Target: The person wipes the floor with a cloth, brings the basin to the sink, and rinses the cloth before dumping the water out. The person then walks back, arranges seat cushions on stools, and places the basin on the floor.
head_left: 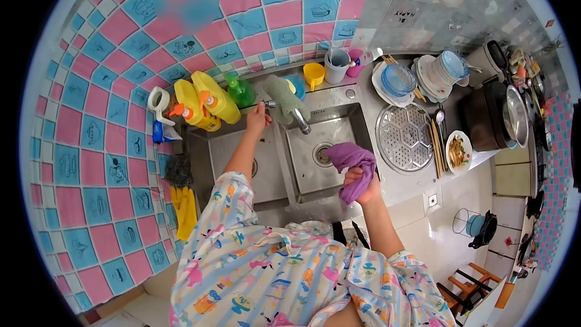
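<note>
My right hand (361, 186) is closed around a bunched purple cloth (351, 158), held over the right edge of the sink's right basin (302, 172). My left hand (258, 118) reaches across the left basin (225, 151) to the tap's lever (270, 104), its fingers bent together at the lever's end. The metal tap (301, 121) has its spout over the right basin. A grey-green mesh cloth (278, 94) is draped over the tap's body. No running water can be made out.
Yellow detergent bottles (219, 100) and a green bottle (241, 92) stand behind the left basin. Along the back are a yellow cup (313, 74) and a grey cup (336, 65). To the right lie stacked dishes (433, 75), chopsticks (434, 148) and a plate of food (459, 151).
</note>
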{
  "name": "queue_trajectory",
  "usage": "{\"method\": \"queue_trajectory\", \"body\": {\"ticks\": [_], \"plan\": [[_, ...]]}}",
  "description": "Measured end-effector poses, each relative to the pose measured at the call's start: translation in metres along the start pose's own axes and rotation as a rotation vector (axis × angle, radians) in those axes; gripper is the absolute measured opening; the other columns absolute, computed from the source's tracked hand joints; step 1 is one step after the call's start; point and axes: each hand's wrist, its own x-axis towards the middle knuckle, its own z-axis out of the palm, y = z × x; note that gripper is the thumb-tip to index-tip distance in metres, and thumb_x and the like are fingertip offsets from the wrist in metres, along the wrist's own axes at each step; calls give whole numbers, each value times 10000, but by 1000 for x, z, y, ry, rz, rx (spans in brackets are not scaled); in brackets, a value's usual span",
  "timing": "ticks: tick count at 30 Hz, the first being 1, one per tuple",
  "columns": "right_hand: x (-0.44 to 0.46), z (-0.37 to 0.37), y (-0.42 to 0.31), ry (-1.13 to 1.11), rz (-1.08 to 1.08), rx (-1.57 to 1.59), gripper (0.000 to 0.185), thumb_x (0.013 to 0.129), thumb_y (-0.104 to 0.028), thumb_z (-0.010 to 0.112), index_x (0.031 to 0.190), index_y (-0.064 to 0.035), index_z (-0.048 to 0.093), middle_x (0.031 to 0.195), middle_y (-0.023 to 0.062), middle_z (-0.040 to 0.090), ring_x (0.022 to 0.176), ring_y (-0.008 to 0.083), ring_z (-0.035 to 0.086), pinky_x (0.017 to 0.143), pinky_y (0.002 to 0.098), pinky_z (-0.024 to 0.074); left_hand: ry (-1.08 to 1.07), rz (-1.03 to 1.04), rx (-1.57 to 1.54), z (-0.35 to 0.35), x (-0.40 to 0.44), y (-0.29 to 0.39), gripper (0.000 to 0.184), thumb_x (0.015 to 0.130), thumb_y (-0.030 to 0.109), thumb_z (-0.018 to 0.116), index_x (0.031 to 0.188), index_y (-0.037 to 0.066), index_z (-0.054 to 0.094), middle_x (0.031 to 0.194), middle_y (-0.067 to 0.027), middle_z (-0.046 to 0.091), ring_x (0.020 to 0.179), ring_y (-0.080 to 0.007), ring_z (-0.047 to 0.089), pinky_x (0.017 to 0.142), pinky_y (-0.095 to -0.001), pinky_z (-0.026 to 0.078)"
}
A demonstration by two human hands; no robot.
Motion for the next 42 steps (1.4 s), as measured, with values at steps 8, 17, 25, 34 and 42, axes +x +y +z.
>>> {"method": "queue_trajectory", "body": {"ticks": [8,17,25,34,42], "plan": [[11,-17,-7,64,-61,21,170,894,-200,410,806,-97,512,681,12,521,590,117,451,562,261,357,14,-14,-114,5,17,7,368,964,385,486,1083,63,616,557,-43,552,398,-110,463,385,-259,370],[12,-18,-1,162,-146,20,178,915,-206,418,834,-95,530,673,26,537,598,137,458,576,266,378,42,-313,-618,93,-54,-69,319,927,405,530,953,87,535,821,-68,596,680,-176,592,513,-302,477],[-12,-35,-9,86,-222,45,205,928,-223,405,927,-92,563,677,14,548,595,125,478,592,271,386,-299,-821,-1133,151,-118,-67,916,886,676,333,1481,76,-19,1484,-238,182,1367,-367,238,1133,-465,186],[-18,-44,-8,113,-233,77,192,925,-221,426,923,-82,558,684,17,557,599,132,480,586,280,398,-414,-679,-1119,108,-109,-68,914,872,728,232,1476,53,113,1494,-149,226,1389,-286,227,1150,-469,132],[-1,-31,3,186,-174,28,160,908,-210,459,897,-83,557,673,26,569,617,175,503,576,304,421,-85,300,-742,37,49,-59,510,933,429,467,1278,55,437,1268,-88,489,1124,-217,507,971,-400,383]]}}
